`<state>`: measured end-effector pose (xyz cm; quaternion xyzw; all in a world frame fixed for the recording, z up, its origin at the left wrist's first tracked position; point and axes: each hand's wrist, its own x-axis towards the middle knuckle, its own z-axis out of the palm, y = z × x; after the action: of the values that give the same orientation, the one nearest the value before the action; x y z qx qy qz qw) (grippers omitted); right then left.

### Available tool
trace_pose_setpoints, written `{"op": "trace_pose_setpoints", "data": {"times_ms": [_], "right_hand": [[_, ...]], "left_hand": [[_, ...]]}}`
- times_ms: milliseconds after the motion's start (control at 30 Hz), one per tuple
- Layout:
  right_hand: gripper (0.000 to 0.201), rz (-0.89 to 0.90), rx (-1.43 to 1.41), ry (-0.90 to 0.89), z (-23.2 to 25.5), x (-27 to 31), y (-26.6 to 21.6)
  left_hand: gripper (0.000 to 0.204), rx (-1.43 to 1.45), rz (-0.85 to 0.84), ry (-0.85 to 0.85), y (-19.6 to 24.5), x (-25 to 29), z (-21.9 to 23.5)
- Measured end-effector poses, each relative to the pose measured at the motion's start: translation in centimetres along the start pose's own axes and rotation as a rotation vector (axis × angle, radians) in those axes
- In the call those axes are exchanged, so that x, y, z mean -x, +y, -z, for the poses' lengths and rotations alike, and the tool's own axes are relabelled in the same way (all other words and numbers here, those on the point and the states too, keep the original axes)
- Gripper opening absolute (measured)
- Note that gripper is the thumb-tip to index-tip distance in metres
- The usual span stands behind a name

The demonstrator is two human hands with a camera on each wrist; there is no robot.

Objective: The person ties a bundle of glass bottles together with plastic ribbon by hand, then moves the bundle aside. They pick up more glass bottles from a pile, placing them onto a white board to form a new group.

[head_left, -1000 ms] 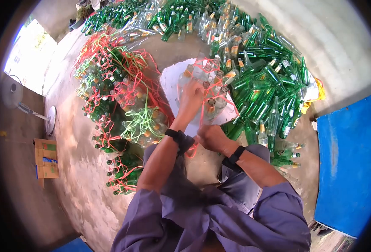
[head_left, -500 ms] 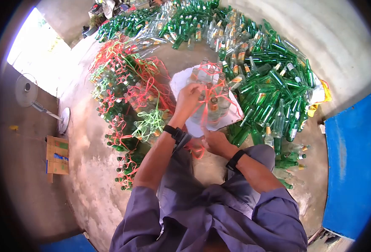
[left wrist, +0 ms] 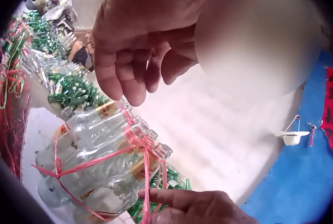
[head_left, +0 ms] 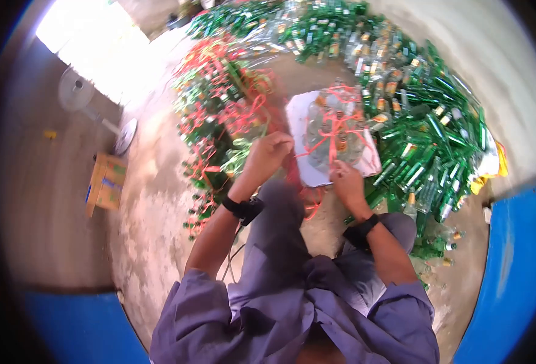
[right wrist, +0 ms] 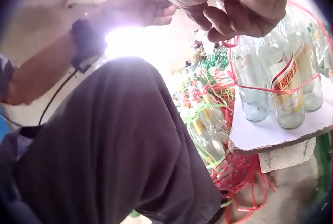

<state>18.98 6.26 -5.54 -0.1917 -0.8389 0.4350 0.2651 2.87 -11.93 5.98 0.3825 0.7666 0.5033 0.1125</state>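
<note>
Several clear glass bottles [head_left: 322,136] stand bundled on a white board [head_left: 301,118], red plastic strapping [right wrist: 255,88] looped round their bodies and crossing over their necks. At the bundle's near side my right hand [head_left: 348,185] pinches a red strap [left wrist: 146,182] that runs down from the necks. My left hand [head_left: 269,155] is raised left of the board, apart from the bottles. Its fingers [left wrist: 125,76] hang loosely bent above the bottle necks in the left wrist view, and nothing shows in them. One bottle's label [right wrist: 286,81] faces my right wrist.
To the left stand strapped bottle bundles [head_left: 210,130] in red and green strapping. A large heap of loose green bottles [head_left: 426,145] lies on the right and far side. Loose red strapping [right wrist: 242,174] trails below the board. A fan [head_left: 77,91] and cardboard box [head_left: 107,182] stand farther left.
My left hand has left the bottle necks and moved away to the left. The right hand stays at the near side with the strap. The head view has shifted.
</note>
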Motion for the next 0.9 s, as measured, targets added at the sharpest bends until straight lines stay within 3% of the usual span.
{"op": "trace_pose_setpoints", "data": {"times_ms": [33, 67, 100, 200, 300, 333, 367, 400, 467, 567, 700, 767, 900], "right_hand": [[0.029, -0.039, -0.046, -0.036, 0.3, -0.2, 0.3], [0.034, -0.235, -0.206, -0.107, 0.9, -0.2, -0.5], [0.038, -0.176, -0.168, -0.086, 1.5, -0.2, -1.0], [0.038, -0.274, -0.351, -0.073, 1.9, -0.1, -0.7], [0.039, -0.351, -0.387, -0.123, 2.7, 0.0, -0.8], [0.039, -0.348, -0.386, -0.143, 2.9, 0.0, -0.9], [0.040, -0.379, -0.410, -0.125, 3.2, 0.1, -1.1], [0.041, -0.408, -0.433, -0.104, 3.4, 0.1, -1.0], [0.042, -0.396, -0.426, -0.107, 3.7, 0.1, -0.3], [0.038, -0.549, -0.606, -0.047, 4.2, -0.1, 0.7], [0.034, -0.551, -0.577, -0.043, 5.5, 0.0, 1.8], [0.031, -0.570, -0.558, -0.054, 6.1, 0.4, 1.7], [0.025, -0.569, -0.558, -0.087, 6.9, 0.6, 1.2]], "left_hand": [[0.014, -0.086, 0.007, 0.075, 0.7, 1.5, 0.3], [0.014, -0.138, 0.026, 0.137, 0.1, 3.0, 0.6], [0.015, -0.182, 0.043, 0.192, -0.7, 4.6, 0.7], [0.015, -0.250, 0.108, 0.273, -3.9, 9.8, 1.5], [0.014, -0.297, 0.226, 0.124, -10.3, 16.5, 0.9], [0.014, -0.271, 0.226, 0.043, -10.9, 18.7, 1.0], [0.014, -0.310, 0.387, -0.080, -11.5, 20.6, 0.9], [0.014, -0.305, 0.398, -0.067, -12.3, 22.6, 0.7], [0.021, -0.366, 0.482, -0.259, -15.3, 26.7, 0.1], [0.024, -0.349, 0.498, -0.308, -17.5, 30.7, -0.5], [0.026, -0.343, 0.543, -0.285, -17.6, 33.0, -1.1], [0.030, -0.353, 0.496, -0.362, -19.4, 34.2, -2.1], [0.035, -0.300, 0.523, -0.411, -18.6, 35.9, -2.5]]}}
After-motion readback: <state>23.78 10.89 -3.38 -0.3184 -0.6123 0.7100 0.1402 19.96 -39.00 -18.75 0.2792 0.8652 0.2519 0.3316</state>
